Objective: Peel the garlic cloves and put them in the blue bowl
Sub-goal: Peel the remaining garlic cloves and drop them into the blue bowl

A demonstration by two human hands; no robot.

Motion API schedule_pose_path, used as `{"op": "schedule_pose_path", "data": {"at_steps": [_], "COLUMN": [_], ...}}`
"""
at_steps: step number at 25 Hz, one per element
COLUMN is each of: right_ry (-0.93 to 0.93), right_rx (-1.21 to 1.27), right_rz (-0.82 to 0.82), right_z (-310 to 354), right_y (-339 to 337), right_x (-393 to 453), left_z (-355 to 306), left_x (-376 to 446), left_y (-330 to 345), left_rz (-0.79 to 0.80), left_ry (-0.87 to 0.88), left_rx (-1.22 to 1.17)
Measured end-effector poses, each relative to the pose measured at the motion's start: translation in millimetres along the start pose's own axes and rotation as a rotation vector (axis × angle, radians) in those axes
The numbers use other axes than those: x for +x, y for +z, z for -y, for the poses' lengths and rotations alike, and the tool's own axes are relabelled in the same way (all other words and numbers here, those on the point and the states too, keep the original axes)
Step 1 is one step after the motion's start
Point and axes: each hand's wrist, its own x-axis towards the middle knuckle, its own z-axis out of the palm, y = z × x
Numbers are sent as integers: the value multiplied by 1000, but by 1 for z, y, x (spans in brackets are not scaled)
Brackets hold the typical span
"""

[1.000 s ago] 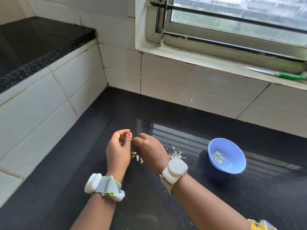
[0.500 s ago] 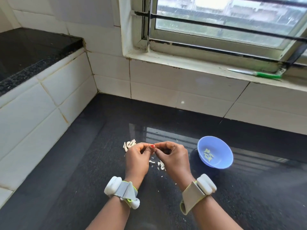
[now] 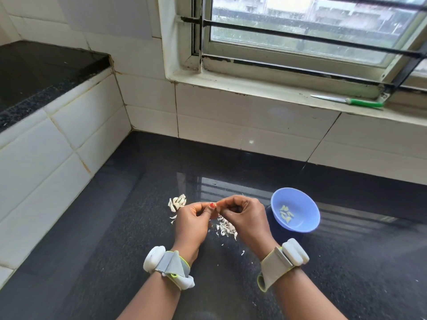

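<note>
Left hand [image 3: 193, 219] and right hand [image 3: 242, 215] met fingertip to fingertip over counter [image 3: 115, 227], both pinching one small clove [image 3: 217, 205], mostly hidden. Unpeeled cloves [image 3: 176, 202] at 10 o'clock from hands. Skins [image 3: 225, 227] beneath hands. Bowl [image 3: 300, 225] at 3 o'clock, holding peeled cloves [image 3: 286, 214].

Head-worn view, forward and down over the counter [image 3: 115, 227].

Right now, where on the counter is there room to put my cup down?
The dark counter is bare between the left tiled wall and the garlic cloves, and along the back tiles behind the blue bowl. It is crowded in the middle: the left hand, the right hand and the peels.
</note>
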Motion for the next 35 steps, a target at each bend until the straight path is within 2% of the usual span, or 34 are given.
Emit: {"op": "schedule_pose_path", "data": {"at_steps": [2,7,11,14,16,19,22,24,25,27,28,32,35], "right_ry": [13,22,25,3,-20,-144,-249,-144,-44,110,147,224,274], "right_rx": [-14,-64,-105,-82,-67,-132,-145,-48,30,151,198,509,624], "right_rz": [-77,-90,-105,-116,-138,-179,-230,-247,-225,-142,-96,20,59], "right_z": [-3,-4,-4,-7,-9,-14,-13,-9,-5,-1,0,6,4], "right_y": [1,3,5,6,8,12,12,13,13,11,10,1,1], "right_x": [-1,-4,-3,-4,-4,-4,-7,-8,-8,-6,-4,0,1], "left_z": [-3,-7,-9,-13,-16,-15,-12,-11,-10,-7,-6,-11,-18], "left_x": [-3,-5,-4,-8,-8,-2,0,-2,-3,-2,-1,1,1], "left_y": [0,-4,-1,3,4,4,5,5,5,4,3,1,-1], "left_rz": [39,-6,-8,-43,-62,-6,16,-7,-31,-57,-62,-70,-95], "left_ry": [5,334,428,378,270,100,61,147,248,443,486,441,415], "left_rx": [-25,410,548,505,415,233,115,154,241,432,476,388,354]}}
